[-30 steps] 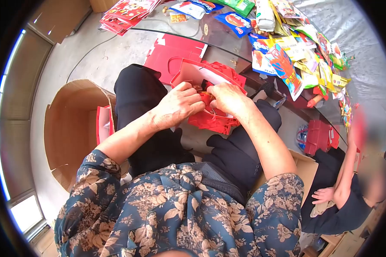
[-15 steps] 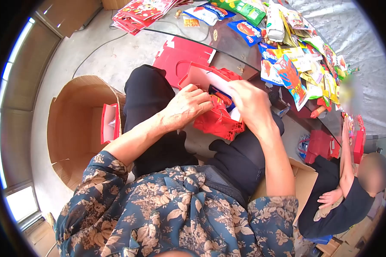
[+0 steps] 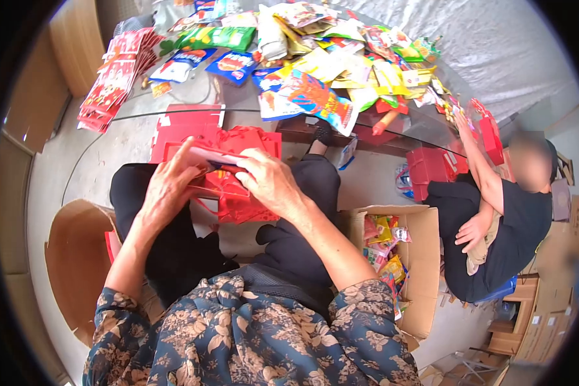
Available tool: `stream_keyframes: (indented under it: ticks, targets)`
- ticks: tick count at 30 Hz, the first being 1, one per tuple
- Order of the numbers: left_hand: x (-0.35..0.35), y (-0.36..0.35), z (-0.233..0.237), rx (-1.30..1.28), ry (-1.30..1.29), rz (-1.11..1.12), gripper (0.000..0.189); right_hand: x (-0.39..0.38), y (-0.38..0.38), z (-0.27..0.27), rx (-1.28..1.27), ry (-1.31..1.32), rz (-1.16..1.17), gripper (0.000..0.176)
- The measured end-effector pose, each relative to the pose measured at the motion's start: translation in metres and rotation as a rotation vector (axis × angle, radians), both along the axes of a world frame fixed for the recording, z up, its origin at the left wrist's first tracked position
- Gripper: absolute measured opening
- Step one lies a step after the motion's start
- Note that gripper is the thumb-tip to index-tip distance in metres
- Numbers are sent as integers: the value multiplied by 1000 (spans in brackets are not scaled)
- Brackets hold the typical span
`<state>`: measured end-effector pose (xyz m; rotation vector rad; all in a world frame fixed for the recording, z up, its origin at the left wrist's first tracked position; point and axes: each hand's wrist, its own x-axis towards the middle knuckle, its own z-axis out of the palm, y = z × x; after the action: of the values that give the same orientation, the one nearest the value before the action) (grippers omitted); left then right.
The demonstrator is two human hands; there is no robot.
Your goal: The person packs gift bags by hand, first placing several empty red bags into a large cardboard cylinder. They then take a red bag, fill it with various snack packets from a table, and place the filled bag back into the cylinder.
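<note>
A red gift box rests over my lap between my knees, its opening toward me and some packets showing dark inside. My left hand grips the left end of its upper edge, thumb and fingers pinched on the pale-lined panel. On the other side, my right hand has its fingers closed on the right end of the same edge. What lies deeper in the box is hidden by the panel and my fingers. Just beyond it lies a flat red carton.
Snack packets are heaped on the glass table, beside a stack of red printed packs. A cardboard box of packets stands at my right, another cardboard box at my left. A co-worker sits at the right.
The view has swung to the right, so the scene sits further left. My left hand has moved onto the panel's left end and my right hand grips its right end.
</note>
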<state>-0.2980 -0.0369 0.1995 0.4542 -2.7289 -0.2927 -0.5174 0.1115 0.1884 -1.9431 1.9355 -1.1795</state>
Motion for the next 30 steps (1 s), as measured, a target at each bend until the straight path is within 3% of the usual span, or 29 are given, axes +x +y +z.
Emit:
stream_keyframes:
  ticks: [5,9,13,16,23,29,30]
  targets:
    - [1,-16,11,134,-117,-7,28,-7,14,5,123,-125,62,25]
    - [-15,-14,14,114,-74,-83,18,-20,23,2,-186,-80,-71,34]
    - [-14,-9,27,99,-23,-104,24,-43,39,4,-126,-434,-242,36]
    - [-9,-12,46,23,91,-74,11,-64,54,-4,-144,-489,-264,34]
    - [68,-5,132,-186,422,211,12,-83,62,-9,-64,-577,-320,48]
    - [184,22,175,-380,645,669,12,-85,45,-2,41,-532,-295,44]
    - [214,23,179,-415,642,640,13,-81,39,3,41,-537,-273,42]
